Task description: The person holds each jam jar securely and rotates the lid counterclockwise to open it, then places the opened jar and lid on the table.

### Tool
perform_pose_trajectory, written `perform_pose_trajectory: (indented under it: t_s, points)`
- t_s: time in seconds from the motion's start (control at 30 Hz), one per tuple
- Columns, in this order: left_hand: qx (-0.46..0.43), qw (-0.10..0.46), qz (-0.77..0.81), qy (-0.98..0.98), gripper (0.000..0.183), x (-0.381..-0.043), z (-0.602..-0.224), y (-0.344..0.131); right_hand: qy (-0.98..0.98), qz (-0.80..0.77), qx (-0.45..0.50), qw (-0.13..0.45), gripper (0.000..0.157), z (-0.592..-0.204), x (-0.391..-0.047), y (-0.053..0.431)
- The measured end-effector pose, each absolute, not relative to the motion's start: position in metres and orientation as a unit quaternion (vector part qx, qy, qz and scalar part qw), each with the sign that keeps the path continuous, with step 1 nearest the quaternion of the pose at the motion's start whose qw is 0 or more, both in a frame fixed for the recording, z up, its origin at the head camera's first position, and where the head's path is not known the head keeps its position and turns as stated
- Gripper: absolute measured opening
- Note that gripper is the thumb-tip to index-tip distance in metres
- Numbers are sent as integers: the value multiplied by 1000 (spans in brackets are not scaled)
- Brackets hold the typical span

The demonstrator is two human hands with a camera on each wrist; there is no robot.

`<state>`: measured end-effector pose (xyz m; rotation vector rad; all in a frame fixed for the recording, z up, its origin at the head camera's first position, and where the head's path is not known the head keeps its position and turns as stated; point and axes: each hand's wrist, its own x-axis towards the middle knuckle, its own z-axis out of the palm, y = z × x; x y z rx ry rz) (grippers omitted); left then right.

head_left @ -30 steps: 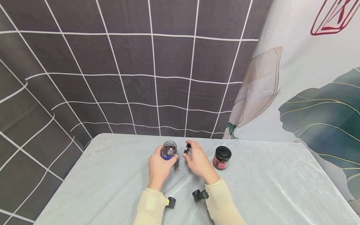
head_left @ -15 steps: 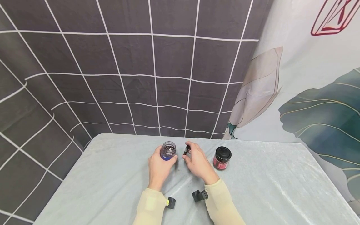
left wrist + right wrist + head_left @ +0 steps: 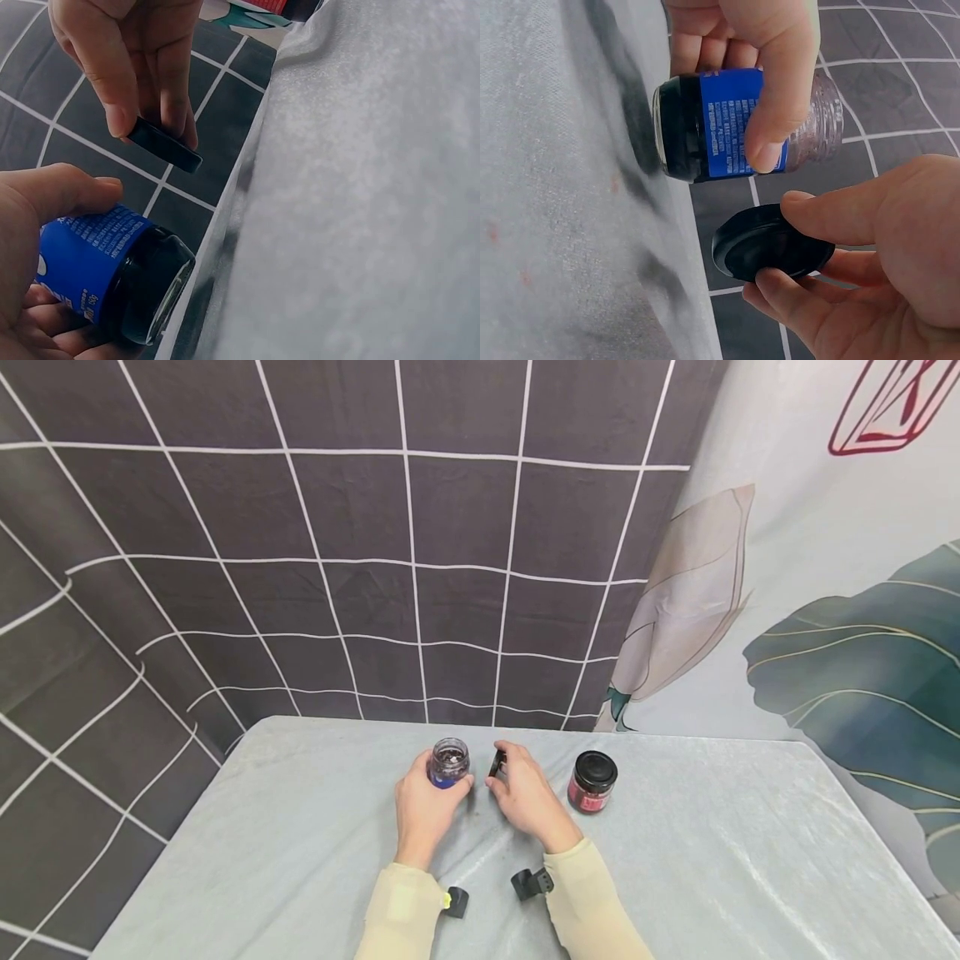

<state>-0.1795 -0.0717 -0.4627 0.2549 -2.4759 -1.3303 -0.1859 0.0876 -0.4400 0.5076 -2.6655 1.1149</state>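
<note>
Blue wraps the glass jar (image 3: 450, 766) at the left of the pair, and the person's left hand (image 3: 429, 802) is curled round it, thumb on one side and fingers on the other. The jar is uncapped and roughly upright over the grey cloth (image 3: 315, 827); whether its base touches cannot be told. A firm, even grip low on the label would suit it, leaving the threaded neck free and the dark contents level. Just to its right, apart from the rim, the black lid (image 3: 497, 764) is tipped on edge in the right hand (image 3: 527, 795), pinched between thumb and fingertips, the hand only partly closed. Holding the lid by its edge seems sound, since the fingers stay off its inner face; a light pinch should let it turn flat easily. Farther right, near that wrist, stands a capped, red-labelled jar (image 3: 592, 781), best given clearance from the forearm.
</note>
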Motion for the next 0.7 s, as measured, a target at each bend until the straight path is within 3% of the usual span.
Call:
perform_pose_trajectory:
  t_s: [0.7]
  points:
    - [87, 162, -468, -865, 71, -181, -464, -70, -912, 361, 173, 94, 51, -445, -187, 86]
